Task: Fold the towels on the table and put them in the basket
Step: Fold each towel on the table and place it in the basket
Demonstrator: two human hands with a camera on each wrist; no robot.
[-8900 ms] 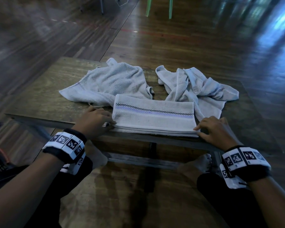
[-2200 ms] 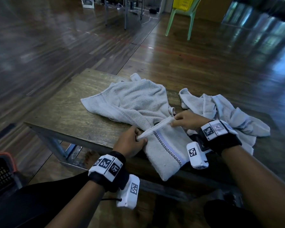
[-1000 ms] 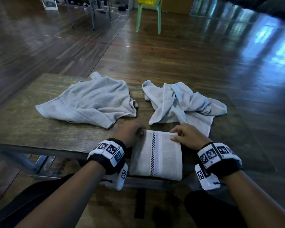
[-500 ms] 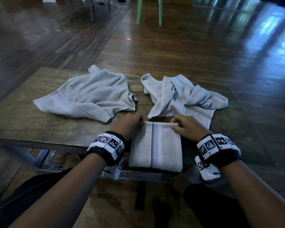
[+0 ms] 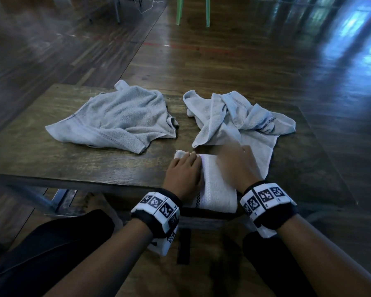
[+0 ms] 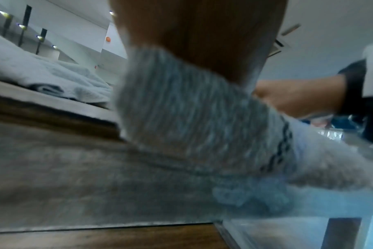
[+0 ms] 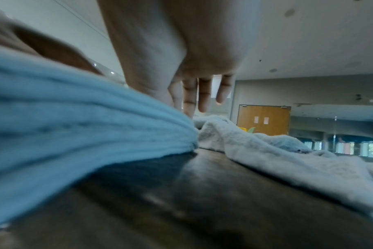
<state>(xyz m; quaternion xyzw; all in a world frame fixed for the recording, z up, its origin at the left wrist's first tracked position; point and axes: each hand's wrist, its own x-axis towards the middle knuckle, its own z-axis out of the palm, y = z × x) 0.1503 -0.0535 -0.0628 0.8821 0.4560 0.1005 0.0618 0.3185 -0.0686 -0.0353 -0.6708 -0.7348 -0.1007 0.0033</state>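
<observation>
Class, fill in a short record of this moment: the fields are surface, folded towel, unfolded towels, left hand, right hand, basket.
surface: wooden table
folded towel: folded towel at the near edge
unfolded towels: flat towel far left; crumpled towel far right
left hand: left hand rests on the folded towel
right hand: right hand blurred, fingers straight over it
basket: not in view

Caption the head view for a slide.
Both hands, left and right, press a folded towel on the wooden table; two unfolded towels beyond.
</observation>
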